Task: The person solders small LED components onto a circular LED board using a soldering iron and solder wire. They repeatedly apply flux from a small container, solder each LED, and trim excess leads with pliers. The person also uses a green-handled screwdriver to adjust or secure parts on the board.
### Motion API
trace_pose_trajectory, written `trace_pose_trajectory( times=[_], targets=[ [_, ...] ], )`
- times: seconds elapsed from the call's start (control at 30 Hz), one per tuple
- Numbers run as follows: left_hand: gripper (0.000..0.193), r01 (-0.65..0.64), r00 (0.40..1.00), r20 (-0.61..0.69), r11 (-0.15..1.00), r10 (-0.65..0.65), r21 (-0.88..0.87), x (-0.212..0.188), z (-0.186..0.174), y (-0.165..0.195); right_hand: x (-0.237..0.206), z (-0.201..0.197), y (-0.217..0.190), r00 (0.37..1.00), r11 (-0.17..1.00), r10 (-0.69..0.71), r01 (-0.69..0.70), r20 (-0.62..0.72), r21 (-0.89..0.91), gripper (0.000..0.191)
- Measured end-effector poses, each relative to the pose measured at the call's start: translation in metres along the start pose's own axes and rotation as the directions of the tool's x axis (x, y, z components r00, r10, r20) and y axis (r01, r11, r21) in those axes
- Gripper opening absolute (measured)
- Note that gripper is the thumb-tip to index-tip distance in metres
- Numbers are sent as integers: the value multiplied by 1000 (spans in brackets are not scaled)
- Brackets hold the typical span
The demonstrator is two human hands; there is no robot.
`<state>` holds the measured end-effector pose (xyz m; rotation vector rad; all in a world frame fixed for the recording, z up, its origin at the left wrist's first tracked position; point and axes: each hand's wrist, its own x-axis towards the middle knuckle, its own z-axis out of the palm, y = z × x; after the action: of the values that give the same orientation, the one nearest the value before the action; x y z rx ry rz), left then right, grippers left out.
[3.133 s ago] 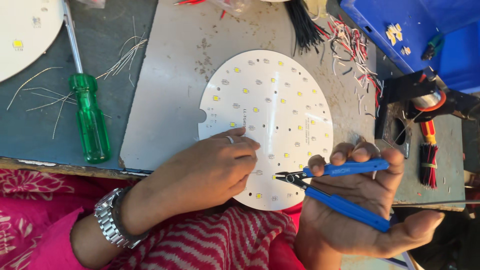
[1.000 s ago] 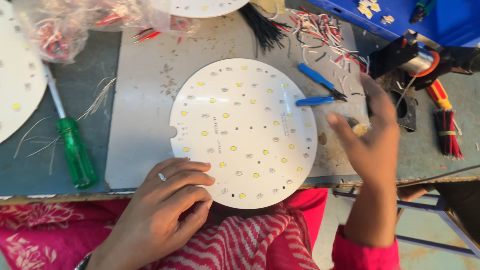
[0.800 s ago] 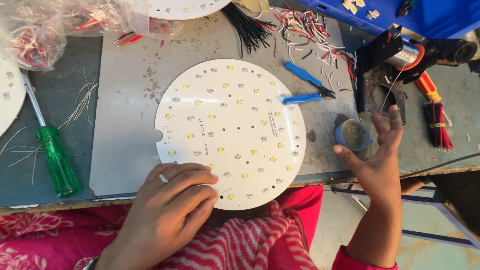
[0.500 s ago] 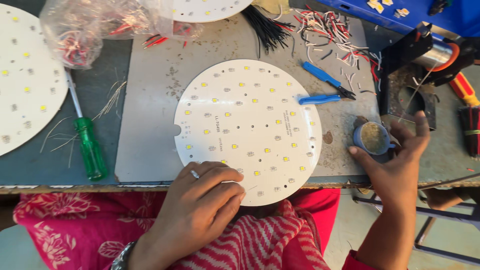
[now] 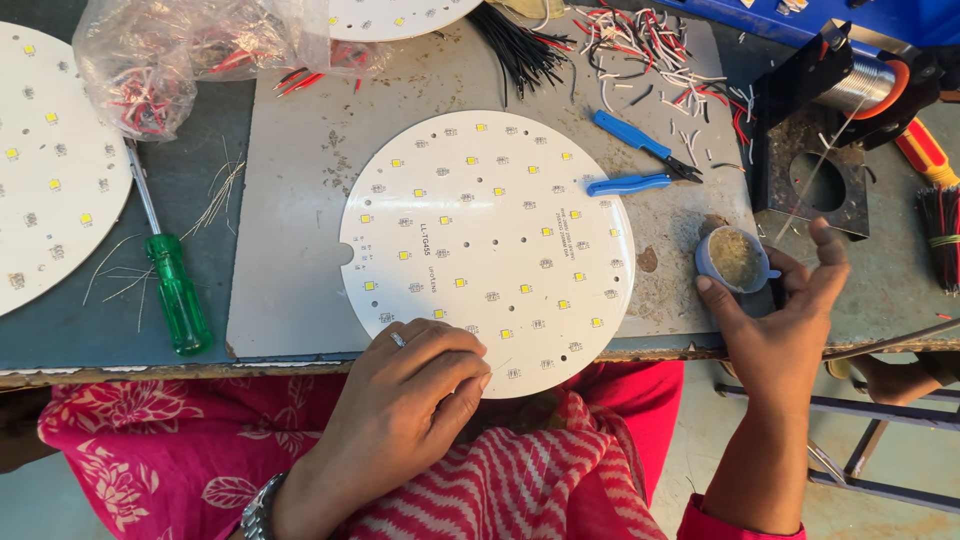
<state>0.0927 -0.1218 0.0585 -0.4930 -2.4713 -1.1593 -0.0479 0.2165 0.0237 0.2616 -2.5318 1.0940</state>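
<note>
Over the tabletop, our left hand pins the near edge of the round white LED board, fingers curled, pinching what looks like a thin wire. Our right hand, half open, cups a small blue pot of tan paste just beside the board. Blue-handled cutters lie behind. We judge a level pot and a firmly pressed board serve best

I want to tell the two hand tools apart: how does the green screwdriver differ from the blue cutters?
The green screwdriver has one translucent green handle and a straight metal shaft; the blue cutters have two blue handles, spread apart. The screwdriver lies left of the round white board, the cutters at its upper right. Neither hand touches either tool.
</note>
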Motion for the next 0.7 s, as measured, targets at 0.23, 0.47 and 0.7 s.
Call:
trace_pose_trajectory(
  times=[0.23, 0.47, 0.7],
  targets=[
    [11, -40, 997, -71, 999, 41, 9, 7, -2, 17, -50, 1, -64, 987, 968, -161, 155, 15, 199, 114],
    [14, -120, 982, -119, 976, 143, 184, 15, 4, 38, -89, 33, -94, 877, 786, -445, 287, 181, 547, 113],
    [18, -114, 987, -89, 976, 133, 184, 18, 14, 36, -92, 39, -100, 865, 783, -473, 324, 169, 531, 112]
  ],
)
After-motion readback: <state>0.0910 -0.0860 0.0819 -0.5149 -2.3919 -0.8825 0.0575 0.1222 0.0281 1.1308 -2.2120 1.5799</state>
